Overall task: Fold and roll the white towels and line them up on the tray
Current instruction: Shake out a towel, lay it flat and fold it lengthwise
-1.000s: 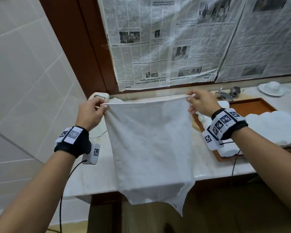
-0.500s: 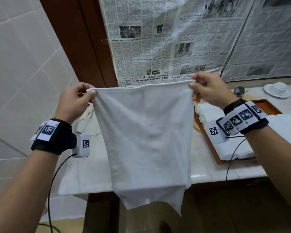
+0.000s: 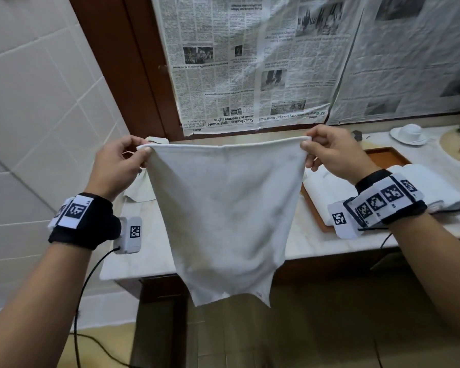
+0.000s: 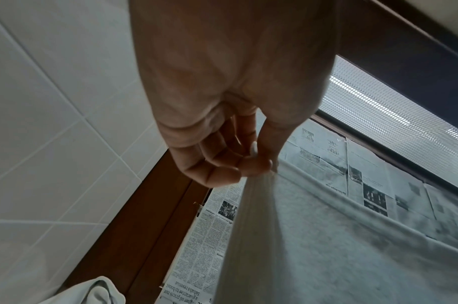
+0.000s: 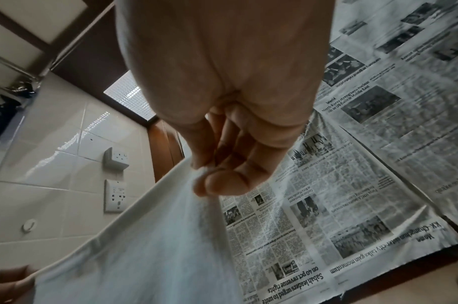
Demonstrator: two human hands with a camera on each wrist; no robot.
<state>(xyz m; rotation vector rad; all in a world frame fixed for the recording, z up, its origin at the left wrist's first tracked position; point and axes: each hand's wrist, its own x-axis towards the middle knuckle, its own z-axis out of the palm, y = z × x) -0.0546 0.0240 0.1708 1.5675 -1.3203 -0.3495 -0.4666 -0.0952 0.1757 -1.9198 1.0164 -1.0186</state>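
My left hand (image 3: 117,166) and right hand (image 3: 332,152) each keep a pinching grip on a top corner of the white towel (image 3: 226,208), hanging open above the desk (image 3: 149,251). It is not yet folded. The tray (image 3: 383,156) seems to hold finished rolls; a stack waits.

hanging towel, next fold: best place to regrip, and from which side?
Likely the two free bottom corners of the white towel, approached from below. It hangs flat, with the left hand and right hand pinching its top corners and the hem taut between them; the lower edge dangles clear below the counter edge.
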